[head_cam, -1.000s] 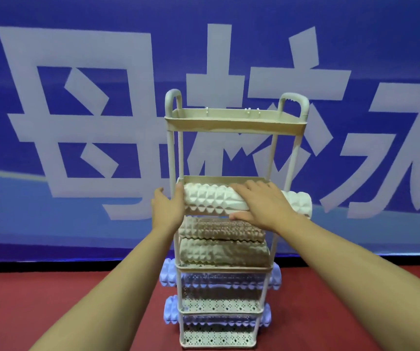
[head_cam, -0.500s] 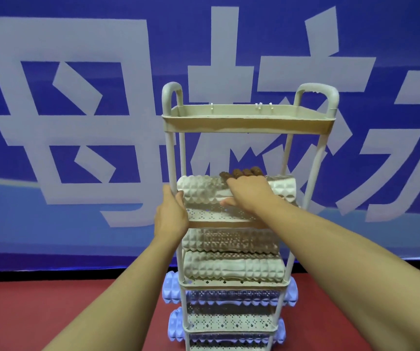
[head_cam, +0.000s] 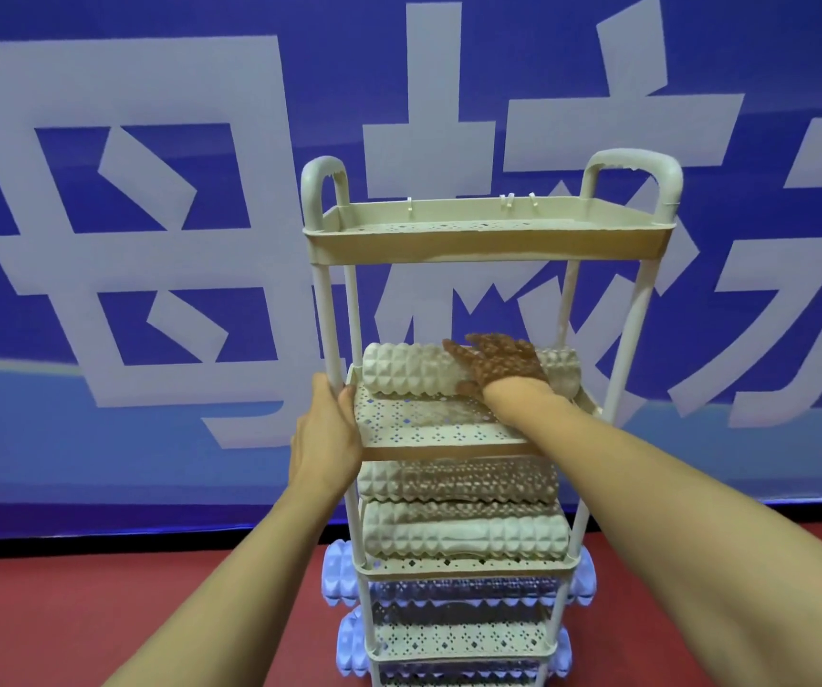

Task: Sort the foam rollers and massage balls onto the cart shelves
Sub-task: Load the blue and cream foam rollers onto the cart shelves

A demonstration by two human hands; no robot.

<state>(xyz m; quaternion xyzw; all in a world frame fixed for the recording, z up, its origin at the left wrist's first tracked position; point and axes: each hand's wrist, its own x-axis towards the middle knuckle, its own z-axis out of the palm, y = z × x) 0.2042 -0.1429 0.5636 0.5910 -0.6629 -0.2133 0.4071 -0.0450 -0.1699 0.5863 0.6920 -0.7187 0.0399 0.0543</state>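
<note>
Cart: top shelf bare. Second shelf holds one cream roller at back. Third shelf: two cream rollers stacked. Lower shelves: lilac rollers, ends sticking out. Right hand lies flat on second-shelf roller, fingers spread. Left hand grips cart's front-left post.

Open space is showing above the white roller at 12 o'clock, under the top shelf; corner posts are flanking at 9 and 3 o'clock.
</note>
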